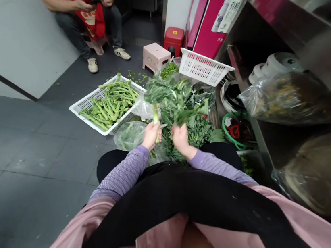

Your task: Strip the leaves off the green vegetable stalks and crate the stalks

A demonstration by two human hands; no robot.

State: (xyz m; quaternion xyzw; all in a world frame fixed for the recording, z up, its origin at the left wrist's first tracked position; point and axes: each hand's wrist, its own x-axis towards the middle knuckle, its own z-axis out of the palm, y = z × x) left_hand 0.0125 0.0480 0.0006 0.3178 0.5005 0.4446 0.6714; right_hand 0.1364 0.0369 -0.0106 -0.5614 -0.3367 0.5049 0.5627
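Observation:
My left hand [152, 136] is closed around the pale lower end of a leafy green vegetable stalk [156, 115], whose dark leaves spread above it. To its right, my right hand [180, 136] is closed at the edge of the leaves, its fingers bent and slightly blurred; a leaf [190, 114] sticks out by it. Below and around both hands lies a heap of loose green leaves [198, 130]. A clear plastic bag [128, 135] with greens sits left of my left hand. Beyond it, a white basket [75, 108] holds many trimmed green stalks [111, 104].
A white basket [203, 68] leans tilted behind the leaves. Past it stand a pink stool [155, 56] and a red stool [174, 39]. A metal shelf [257, 124] with bagged goods [290, 99] runs along the right. A seated person [87, 20] is ahead on the left.

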